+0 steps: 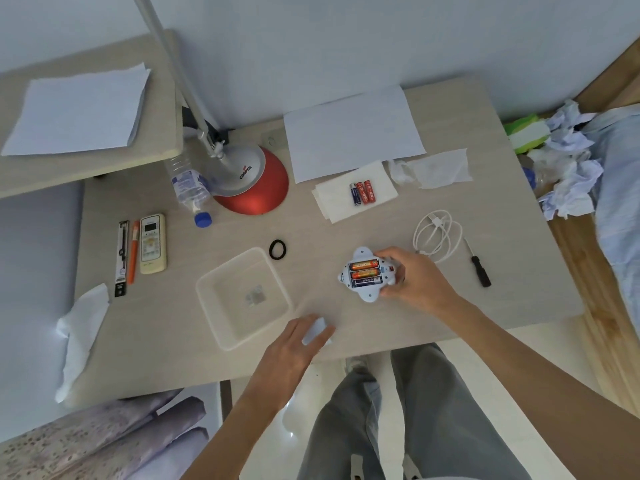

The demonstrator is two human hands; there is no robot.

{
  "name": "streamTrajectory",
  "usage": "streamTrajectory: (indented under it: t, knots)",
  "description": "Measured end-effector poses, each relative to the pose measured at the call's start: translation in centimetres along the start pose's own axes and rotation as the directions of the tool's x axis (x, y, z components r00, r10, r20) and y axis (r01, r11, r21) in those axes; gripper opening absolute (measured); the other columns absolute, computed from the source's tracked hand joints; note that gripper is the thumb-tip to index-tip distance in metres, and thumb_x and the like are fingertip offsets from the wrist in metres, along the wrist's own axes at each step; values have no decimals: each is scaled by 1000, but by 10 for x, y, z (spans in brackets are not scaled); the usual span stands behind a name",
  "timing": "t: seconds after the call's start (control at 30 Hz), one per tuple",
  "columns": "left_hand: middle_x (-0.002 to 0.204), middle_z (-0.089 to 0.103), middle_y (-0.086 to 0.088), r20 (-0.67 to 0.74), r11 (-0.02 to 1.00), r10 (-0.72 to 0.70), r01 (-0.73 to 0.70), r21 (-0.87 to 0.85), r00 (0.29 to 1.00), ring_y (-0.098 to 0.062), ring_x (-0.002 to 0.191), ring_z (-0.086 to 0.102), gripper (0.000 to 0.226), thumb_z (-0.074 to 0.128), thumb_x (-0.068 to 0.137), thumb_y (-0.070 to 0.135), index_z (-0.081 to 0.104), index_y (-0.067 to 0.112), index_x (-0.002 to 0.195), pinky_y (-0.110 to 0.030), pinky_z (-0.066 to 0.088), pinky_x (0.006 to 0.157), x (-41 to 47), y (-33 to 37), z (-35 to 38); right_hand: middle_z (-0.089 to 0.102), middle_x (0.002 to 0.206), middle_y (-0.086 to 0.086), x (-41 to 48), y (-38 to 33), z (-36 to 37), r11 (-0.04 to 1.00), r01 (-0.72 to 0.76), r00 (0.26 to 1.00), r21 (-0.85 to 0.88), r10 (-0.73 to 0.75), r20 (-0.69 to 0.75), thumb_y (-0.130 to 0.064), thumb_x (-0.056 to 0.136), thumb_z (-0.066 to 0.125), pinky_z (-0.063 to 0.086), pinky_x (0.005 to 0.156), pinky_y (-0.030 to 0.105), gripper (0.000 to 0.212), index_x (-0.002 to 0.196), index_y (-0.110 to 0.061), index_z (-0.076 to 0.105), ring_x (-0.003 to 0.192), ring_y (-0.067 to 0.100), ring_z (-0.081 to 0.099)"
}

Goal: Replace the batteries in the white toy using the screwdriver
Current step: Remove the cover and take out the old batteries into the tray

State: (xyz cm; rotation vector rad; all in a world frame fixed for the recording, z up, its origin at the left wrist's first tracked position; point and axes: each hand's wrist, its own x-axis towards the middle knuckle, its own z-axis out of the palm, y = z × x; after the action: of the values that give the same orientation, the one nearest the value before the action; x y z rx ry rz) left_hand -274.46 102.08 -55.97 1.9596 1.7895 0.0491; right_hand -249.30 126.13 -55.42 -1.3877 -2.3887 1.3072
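The white toy lies belly-up on the table with its battery bay open; three batteries sit inside. My right hand grips the toy from its right side. My left hand rests near the table's front edge, fingers on a small white flat piece, probably the battery cover. Three loose batteries lie on a folded tissue farther back. The black-handled screwdriver lies on the table, right of the toy and untouched.
A clear plastic tray with small bits in it stands left of the toy. Also present: a black hair tie, a white cable, a red lamp base, a lying bottle, a remote, pens, paper sheets.
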Motion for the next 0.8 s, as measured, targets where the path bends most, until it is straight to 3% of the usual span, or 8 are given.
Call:
streamTrajectory:
  t: [0.23, 0.53, 0.67, 0.8]
  knots:
    - [156, 52, -10, -46, 998, 35, -33, 55, 998, -27, 142, 54, 82, 95, 81, 34, 54, 28, 152, -39, 63, 99, 15, 4, -5, 76, 113, -14, -1, 1, 0, 1000, 0, 1000, -3, 0, -1, -40, 73, 95, 64, 84, 44, 72, 135, -38, 59, 90, 4, 73]
    - [153, 57, -12, -203, 986, 164, -154, 63, 965, -27, 135, 58, 52, 72, 102, 22, 57, 18, 151, -34, 63, 89, 62, 41, -63, 76, 111, -13, -2, -3, 2, 1000, 9, 1000, -8, -10, -19, -40, 73, 95, 64, 83, 39, 70, 134, -33, 60, 88, 4, 71]
    - [155, 54, -11, -174, 984, 175, -170, 43, 969, -29, 136, 54, 52, 71, 102, 22, 56, 20, 152, -41, 65, 79, 108, 42, -80, 75, 106, -15, -4, -6, 3, 1000, 1, 999, 0, -1, -37, -39, 72, 93, 63, 79, 34, 68, 132, -35, 61, 82, -1, 68]
    - [152, 51, -10, -59, 972, 219, -212, 102, 974, -30, 137, 51, 51, 65, 105, 26, 51, 23, 154, -44, 64, 73, 145, 40, -89, 76, 101, -14, -6, -9, 4, 1000, -10, 999, 30, 11, -43, -31, 72, 91, 61, 76, 32, 61, 127, -34, 63, 80, 0, 68]
